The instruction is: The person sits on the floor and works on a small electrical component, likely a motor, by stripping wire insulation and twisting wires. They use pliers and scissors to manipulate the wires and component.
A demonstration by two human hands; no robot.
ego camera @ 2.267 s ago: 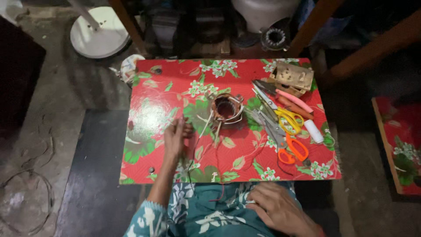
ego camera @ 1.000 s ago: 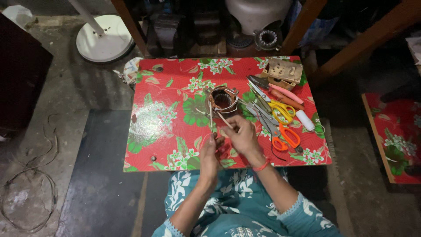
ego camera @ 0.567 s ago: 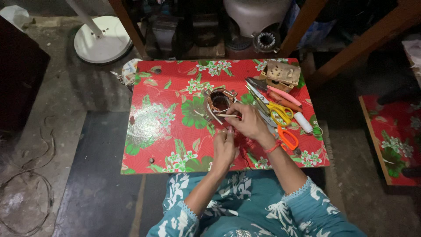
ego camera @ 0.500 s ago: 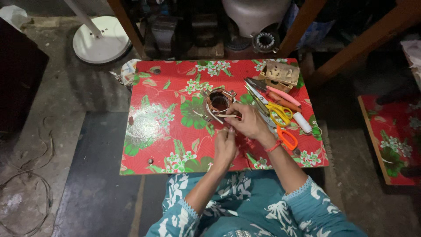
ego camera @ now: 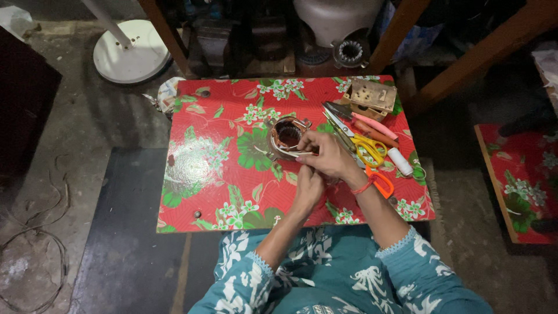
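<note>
on red table (ego camera: 203, 174): one wound coil (ego camera: 286, 137), two hands (ego camera: 318, 166) touching it

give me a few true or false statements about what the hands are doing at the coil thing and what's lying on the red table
1. Both hands are together just beside the round copper-wound metal coil ring. True: the right hand reaches its rim and the left hand sits just below it.
2. The yellow-handled scissors lie to the left of the ring. False: they lie to its right, among the other tools.
3. The low table has a red floral glossy cover. True.
4. The small tan wooden box sits at the table's near left corner. False: it is at the far right corner.
5. The right wrist is bare. False: it wears a thin orange-red band.
</note>
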